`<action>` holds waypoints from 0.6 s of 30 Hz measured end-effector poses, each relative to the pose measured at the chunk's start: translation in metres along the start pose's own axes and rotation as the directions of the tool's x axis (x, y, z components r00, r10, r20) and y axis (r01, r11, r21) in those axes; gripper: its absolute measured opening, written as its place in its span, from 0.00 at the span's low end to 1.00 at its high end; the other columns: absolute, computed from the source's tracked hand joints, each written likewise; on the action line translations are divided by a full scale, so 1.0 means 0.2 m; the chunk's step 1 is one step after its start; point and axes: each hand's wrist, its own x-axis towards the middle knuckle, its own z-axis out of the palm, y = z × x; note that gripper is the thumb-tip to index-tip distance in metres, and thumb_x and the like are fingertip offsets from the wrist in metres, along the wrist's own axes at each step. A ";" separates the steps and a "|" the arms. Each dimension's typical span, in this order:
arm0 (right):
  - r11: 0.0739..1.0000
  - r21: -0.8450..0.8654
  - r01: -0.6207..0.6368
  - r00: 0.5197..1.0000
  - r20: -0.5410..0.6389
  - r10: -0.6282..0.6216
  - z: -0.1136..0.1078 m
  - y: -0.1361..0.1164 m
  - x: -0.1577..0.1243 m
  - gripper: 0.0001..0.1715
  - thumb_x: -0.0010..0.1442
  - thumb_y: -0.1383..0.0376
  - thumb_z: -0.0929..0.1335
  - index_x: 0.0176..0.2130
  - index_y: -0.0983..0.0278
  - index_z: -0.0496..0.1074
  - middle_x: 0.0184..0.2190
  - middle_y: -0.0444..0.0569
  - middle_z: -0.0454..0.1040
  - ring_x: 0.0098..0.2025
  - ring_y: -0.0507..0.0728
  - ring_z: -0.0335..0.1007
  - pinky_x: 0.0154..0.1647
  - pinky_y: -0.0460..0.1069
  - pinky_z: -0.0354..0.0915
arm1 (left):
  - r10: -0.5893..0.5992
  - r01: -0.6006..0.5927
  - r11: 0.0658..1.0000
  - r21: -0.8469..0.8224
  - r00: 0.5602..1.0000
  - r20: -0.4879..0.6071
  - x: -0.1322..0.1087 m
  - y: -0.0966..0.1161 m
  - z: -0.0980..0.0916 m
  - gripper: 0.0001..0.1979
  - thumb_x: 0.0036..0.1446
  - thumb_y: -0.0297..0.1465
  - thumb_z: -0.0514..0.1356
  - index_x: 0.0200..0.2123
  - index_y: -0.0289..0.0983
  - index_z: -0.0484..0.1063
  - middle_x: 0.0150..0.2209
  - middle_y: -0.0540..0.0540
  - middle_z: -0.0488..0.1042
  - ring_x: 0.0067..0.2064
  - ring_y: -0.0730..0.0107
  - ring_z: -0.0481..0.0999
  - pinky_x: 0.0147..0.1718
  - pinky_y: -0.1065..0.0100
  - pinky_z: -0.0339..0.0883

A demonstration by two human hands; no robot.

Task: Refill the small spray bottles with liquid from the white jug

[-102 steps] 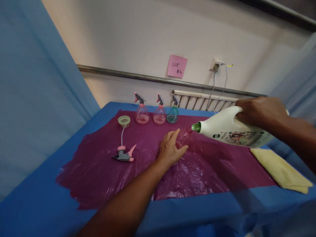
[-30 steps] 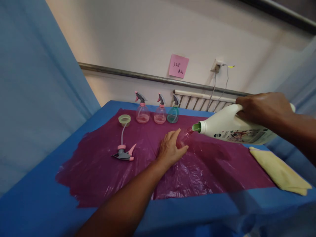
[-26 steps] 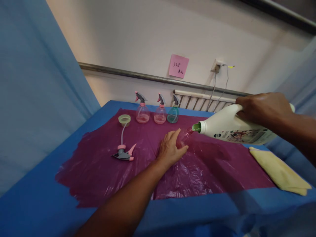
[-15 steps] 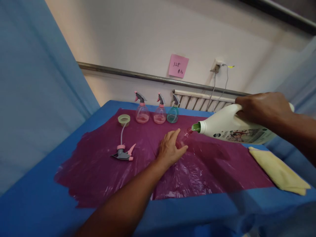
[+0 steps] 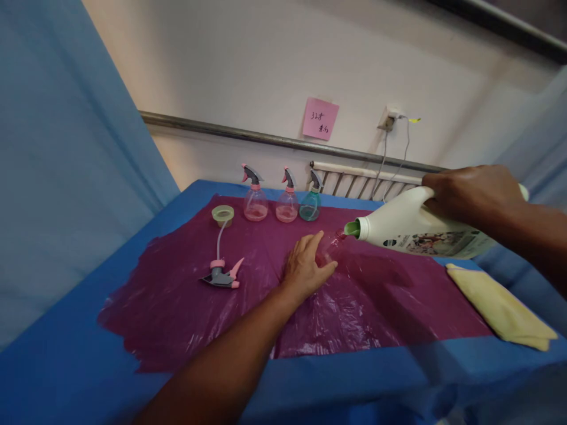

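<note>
My right hand grips the handle of a white jug with a green spout, tipped on its side. Its spout sits right over the neck of a small clear bottle standing on the purple plastic sheet. My left hand is wrapped round that clear bottle and steadies it. A detached spray head with its tube lies on the sheet to the left of my left hand.
Three spray bottles stand in a row at the back: two pink and one teal. A pale green cap rests left of them. A folded yellow cloth lies at the right on the blue table cover. Blue curtains hang on both sides.
Compared with 3.4 s ago the jug's rear end has risen slightly. Over the last second both hands and the bottle have held still.
</note>
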 end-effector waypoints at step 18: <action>1.000 -0.008 -0.007 1.000 0.017 0.007 -0.04 -0.02 -0.01 0.14 0.67 0.50 0.63 0.40 0.52 0.74 0.40 0.55 0.85 0.37 0.67 0.77 0.30 0.56 0.54 | -0.002 0.002 1.000 0.004 1.000 -0.001 0.00 -0.01 0.01 0.42 0.60 0.37 0.76 0.74 0.42 0.68 0.67 0.39 0.74 0.69 0.48 0.75 0.73 0.47 0.68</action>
